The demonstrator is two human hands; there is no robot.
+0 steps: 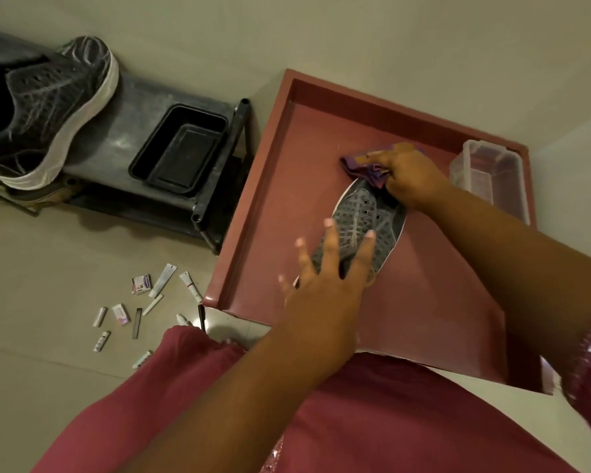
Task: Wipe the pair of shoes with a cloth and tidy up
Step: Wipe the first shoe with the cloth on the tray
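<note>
A grey mesh shoe with a white sole lies on the reddish-brown tray table, toe pointing away from me. My right hand grips a crumpled purple cloth at the shoe's toe. My left hand hovers over the shoe's heel end with its fingers spread and straight; whether it touches the shoe is unclear. The second grey shoe stands on a dark rack at the far left.
A black plastic tub sits on the dark metal rack beside the second shoe. A clear plastic container stands at the table's far right corner. Several small tubes and packets lie scattered on the floor to the left.
</note>
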